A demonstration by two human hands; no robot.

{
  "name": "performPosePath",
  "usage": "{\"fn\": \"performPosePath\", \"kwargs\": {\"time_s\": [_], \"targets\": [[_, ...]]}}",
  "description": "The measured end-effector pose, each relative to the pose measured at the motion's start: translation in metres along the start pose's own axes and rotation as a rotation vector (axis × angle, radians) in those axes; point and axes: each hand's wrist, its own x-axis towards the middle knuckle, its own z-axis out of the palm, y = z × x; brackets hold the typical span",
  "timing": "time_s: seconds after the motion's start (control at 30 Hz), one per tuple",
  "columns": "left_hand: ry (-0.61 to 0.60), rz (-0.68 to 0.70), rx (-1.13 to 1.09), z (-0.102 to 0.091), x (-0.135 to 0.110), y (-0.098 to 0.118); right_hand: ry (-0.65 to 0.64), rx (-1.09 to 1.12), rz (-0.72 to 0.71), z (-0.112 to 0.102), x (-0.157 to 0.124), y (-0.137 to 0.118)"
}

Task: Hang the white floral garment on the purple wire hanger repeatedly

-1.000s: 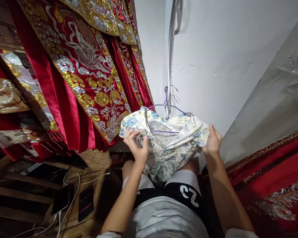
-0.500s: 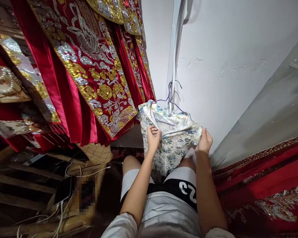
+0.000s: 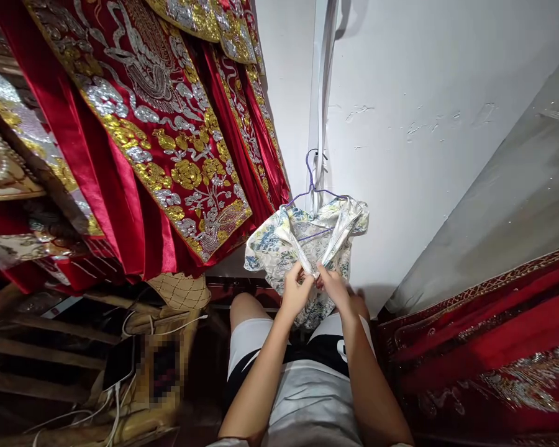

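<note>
A short-sleeved floral shirt (image 3: 272, 248) in white, blue and yellow hangs on a purple hanger (image 3: 312, 186) in front of the wall. Its neckline falls open in a V, and the hanger's bar shows through the opening. At the bottom of the V, my left hand (image 3: 298, 288) pinches the neckline's edge. My right hand (image 3: 333, 285) is closed on the opposite edge right beside it, the fingertips of both hands almost meeting. The lower part of the shirt drops between my knees, partly hidden by my hands.
Red costumes with gold and silver sequins (image 3: 186, 174) hang at the left. A phone (image 3: 118, 363) with white cables lies on a wooden bench (image 3: 41, 338) at lower left. More red embroidered cloth (image 3: 494, 347) stands at right, beneath a grey panel (image 3: 507, 205). The white wall (image 3: 423, 74) is ahead.
My right hand has left the sleeve edge at the right and come inward to the neckline beside my left hand. My left hand has lowered slightly. The neckline has been drawn into a V.
</note>
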Motion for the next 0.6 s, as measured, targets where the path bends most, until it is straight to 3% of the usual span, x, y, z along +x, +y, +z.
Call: {"fn": "performPosePath", "kwargs": {"time_s": [0.17, 0.33, 0.47, 0.6], "targets": [[0.108, -0.012, -0.078, -0.004, 0.002, 0.007, -0.101, 0.042, 0.109, -0.008, -0.004, -0.003], [0.31, 0.011, -0.035, 0.01, -0.02, -0.031, -0.185, 0.078, 0.09, -0.014, -0.014, -0.01], [0.254, 0.036, 0.162, 0.019, -0.04, -0.057, -0.216, 0.081, 0.02, -0.013, -0.017, -0.013], [0.2, 0.111, 0.257, 0.013, -0.036, -0.054, -0.267, 0.147, -0.039, -0.009, -0.023, -0.018]]}}
